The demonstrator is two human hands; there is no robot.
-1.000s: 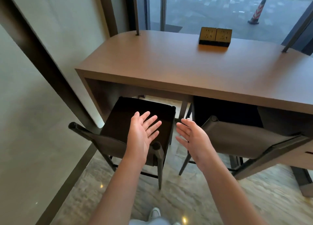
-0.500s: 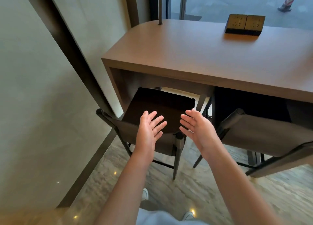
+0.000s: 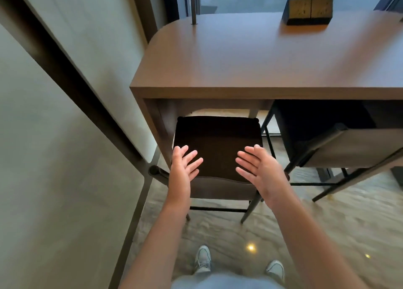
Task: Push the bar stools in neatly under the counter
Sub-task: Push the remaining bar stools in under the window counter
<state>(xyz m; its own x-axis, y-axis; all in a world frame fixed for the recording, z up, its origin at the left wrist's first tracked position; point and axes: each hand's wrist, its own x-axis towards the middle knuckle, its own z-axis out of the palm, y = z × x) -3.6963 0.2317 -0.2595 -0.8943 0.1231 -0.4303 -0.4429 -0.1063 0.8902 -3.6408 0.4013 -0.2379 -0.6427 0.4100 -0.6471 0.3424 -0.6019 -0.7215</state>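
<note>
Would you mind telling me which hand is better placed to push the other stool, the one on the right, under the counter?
Right. The right hand is open and nearer the right stool; the left hand would have to cross over.

This looks like a café or lobby seating nook by a street-facing window. Beyond the hands runs a long wooden counter carrying a built-in power socket block, with dark bar stools beneath and polished stone floor below the hands.
</note>
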